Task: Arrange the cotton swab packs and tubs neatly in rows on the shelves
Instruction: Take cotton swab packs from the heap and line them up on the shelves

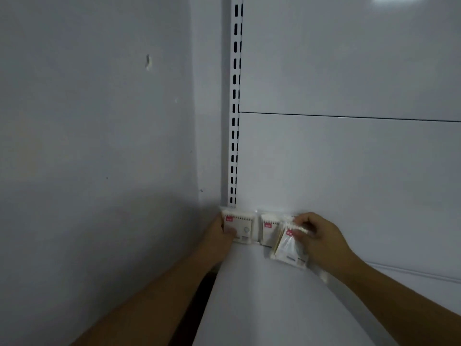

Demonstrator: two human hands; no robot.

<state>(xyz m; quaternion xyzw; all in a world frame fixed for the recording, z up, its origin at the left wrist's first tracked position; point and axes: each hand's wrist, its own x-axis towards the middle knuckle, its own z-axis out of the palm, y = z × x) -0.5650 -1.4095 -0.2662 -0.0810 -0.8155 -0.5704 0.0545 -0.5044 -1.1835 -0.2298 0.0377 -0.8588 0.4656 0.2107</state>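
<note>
Head view looks down on a white shelf where three small cotton swab packs sit at the very back, against the glossy white back panel. Each is a clear plastic sachet with a white card front, a small red label in the upper left corner and a row of swab tips showing along the top edge; the print is too small to read. The left pack stands upright in the corner, just below the foot of the slotted upright and next to the grey wall. The left hand grips it from its left side, thumb lying across the lower front. The middle pack stands upright just beside it with a narrow gap between, and no hand touches it. The tilted pack leans forward and to the right, its lower edge resting on the shelf nearer the camera, overlapping the middle pack's right side; its wrapper catches the light. The right hand pinches this pack at its top edge with curled fingers. Both forearms reach in from the bottom of the view.
</note>
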